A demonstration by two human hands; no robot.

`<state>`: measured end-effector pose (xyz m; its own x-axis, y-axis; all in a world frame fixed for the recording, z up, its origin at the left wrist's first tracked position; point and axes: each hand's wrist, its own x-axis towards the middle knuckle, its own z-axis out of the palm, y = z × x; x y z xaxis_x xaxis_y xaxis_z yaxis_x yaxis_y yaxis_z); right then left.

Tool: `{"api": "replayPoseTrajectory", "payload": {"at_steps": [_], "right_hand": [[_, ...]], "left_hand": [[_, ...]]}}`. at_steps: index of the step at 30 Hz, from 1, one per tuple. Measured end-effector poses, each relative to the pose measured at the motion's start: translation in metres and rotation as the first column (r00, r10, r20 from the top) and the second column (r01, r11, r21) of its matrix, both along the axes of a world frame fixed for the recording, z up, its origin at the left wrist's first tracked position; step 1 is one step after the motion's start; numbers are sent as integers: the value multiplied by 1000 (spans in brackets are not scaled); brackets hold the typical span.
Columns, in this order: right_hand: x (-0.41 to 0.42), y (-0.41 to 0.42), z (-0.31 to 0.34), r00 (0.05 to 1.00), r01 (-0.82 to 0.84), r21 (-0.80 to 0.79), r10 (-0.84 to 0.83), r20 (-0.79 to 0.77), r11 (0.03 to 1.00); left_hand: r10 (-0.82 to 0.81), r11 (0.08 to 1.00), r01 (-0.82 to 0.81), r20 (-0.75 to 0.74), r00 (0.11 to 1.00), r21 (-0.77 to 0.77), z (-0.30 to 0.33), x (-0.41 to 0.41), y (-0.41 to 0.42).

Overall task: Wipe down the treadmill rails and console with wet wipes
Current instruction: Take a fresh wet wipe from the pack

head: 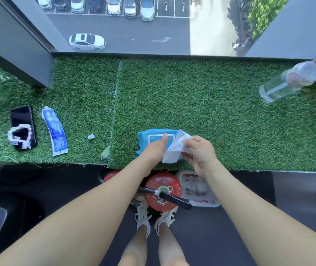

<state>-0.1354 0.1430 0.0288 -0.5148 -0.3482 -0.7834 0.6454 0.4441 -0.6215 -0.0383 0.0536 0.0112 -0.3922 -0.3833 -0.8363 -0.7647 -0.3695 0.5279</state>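
Resting on the near edge of a grass-covered sill [211, 104] under a window, a blue wipes pack [143, 140] lies flat, and everything else is placed from it. The left hand [154, 150] lies on the pack with fingers straight, fingertips on the white lid label, so its grip is loose and curls round nothing. The right hand [199, 152], just right of the pack, pinches a white wipe [174, 150] between thumb and fingers; the wipe drapes over the pack's right end and hangs toward the sill's front edge, one corner standing up above the fingers.

Left of the pack, apart from it, a small white cap [91, 136] sits on the grass. Farther left lies a flattened blue and white tube [55, 131], and beyond that a dark phone [21, 121] with a fuzzy-rimmed black item [19, 136] on its near end. Far right of the pack, near the window, a clear bottle [285, 83] stands on the sill.

Below the pack, on the dark floor, a red extinguisher [162, 191] stands with its black handle pointing right, a second red one partly hidden behind the left forearm. A white bag [195, 187] sits just right of the extinguisher. White shoes [143, 217] stand just this side of it.
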Motion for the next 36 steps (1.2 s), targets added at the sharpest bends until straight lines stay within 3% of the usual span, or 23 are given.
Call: {"api": "replayPoseTrajectory", "payload": {"at_steps": [2,5,8,17,22,29,31,33,36], "right_hand": [[7,-11,33,997,-69,-65,71,22,996],[19,-26,85,994,-109,-130,112,16,986],[35,-37,137,994,-108,-204,110,0,973],[84,-49,254,999,-45,-320,40,-21,946],[112,-48,303,995,-4,-442,47,86,897],[161,-2,333,918,-372,-482,392,-63,793],[171,19,335,873,-481,-453,456,-171,751],[182,39,332,761,-647,-338,551,-343,683],[207,61,336,617,-780,-246,644,-453,575]], "left_hand": [[231,931,-207,-45,972,301,31,5,-5],[499,814,-374,-205,842,444,80,18,-20],[575,811,-477,-316,754,338,133,33,-35],[534,836,-496,-553,639,234,263,95,-48],[535,789,-597,-639,553,145,319,142,-28],[605,620,-778,-692,394,99,377,225,50],[606,579,-814,-646,465,-43,380,249,79],[589,551,-805,-581,562,-221,383,272,109],[597,483,-836,-600,533,-261,397,298,151]]}}
